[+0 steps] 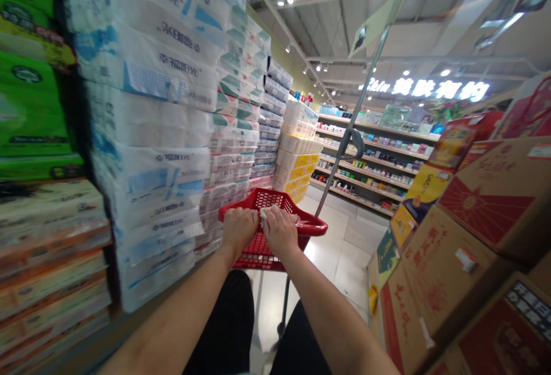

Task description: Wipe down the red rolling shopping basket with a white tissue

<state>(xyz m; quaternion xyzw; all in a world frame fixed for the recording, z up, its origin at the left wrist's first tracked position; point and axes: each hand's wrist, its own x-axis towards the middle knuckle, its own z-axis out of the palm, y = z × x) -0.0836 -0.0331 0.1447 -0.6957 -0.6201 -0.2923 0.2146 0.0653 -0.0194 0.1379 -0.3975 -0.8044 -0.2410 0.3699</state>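
Observation:
A red shopping cart (258, 260) stands directly in front of me, its handle bar crossing the middle of the view. My left hand (241, 227) is wrapped over the bar left of centre. Close beside it, my right hand (279, 227) grips the same bar, with a small whitish crumpled item (263, 215) at its thumb side. A grey pole (349, 134) with a pale flag rises from behind the cart's right side. The fingertips of both hands are hidden beyond the bar.
Tall stacks of wrapped paper rolls (159, 105) line the left side, with green packs (32, 93) nearest. Cardboard boxes (447, 266) are piled along the right. Tiled floor (344, 248) runs between them towards shelves of small goods (379, 159).

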